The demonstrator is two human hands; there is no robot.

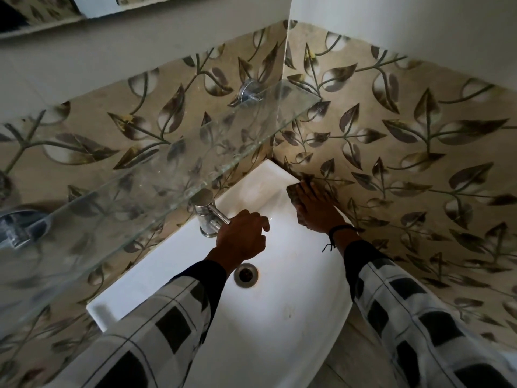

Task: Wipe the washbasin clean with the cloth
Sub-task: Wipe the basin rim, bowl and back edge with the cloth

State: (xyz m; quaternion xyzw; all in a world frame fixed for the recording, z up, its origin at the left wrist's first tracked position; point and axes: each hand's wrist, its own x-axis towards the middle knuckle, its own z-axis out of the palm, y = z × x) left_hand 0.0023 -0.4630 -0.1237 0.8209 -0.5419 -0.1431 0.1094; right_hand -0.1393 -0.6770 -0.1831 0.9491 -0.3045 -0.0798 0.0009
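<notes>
At centre right of the frame, the cloth (293, 196) is pressed flat on the right rim of the washbasin (279, 317), just beside the leaf-patterned tiles (405, 152). The right hand (317, 210) is laid on it, fingers straight, nothing clenched. The left hand (241, 238) is held at frame centre, at the spout tip of the tap (205, 208). Fingers are curled, but a grasp on the spout cannot be confirmed. The drain (246, 275) is seen just below the left wrist. A glass shelf (140, 177) is mounted above the tap, upper left. Checked sleeves (173, 317) are worn, with a dark band (342, 229) on the right wrist.
</notes>
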